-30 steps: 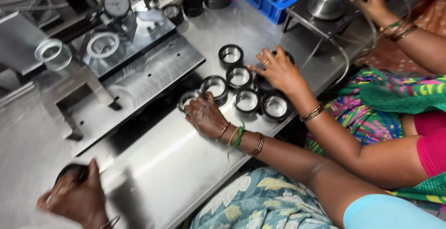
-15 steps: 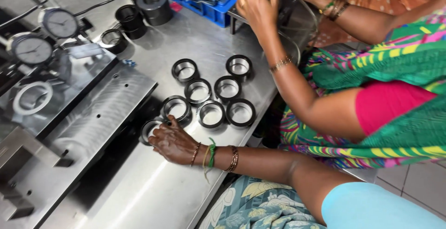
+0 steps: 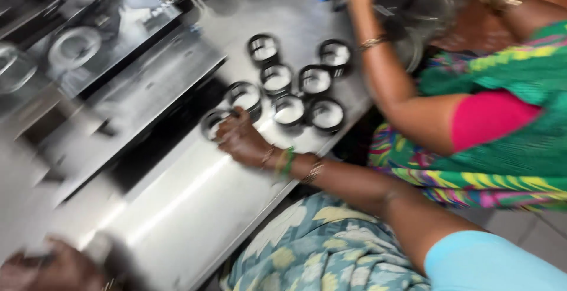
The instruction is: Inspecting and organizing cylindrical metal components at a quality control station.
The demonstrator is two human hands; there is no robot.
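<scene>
Metal rings point(image 3: 289, 84) clustered on shiny steel table point(image 3: 195, 196)

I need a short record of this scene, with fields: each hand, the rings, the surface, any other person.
right hand: fingers on the nearest metal ring; grip unclear
left hand: low at the left edge of the view, blurred; what it holds cannot be told
other rings: seven, openings up, grouped just beyond the right hand
table: shiny steel
co-worker's arm: stretched beside the rings toward the far end of the table; bangle at the wrist
</scene>
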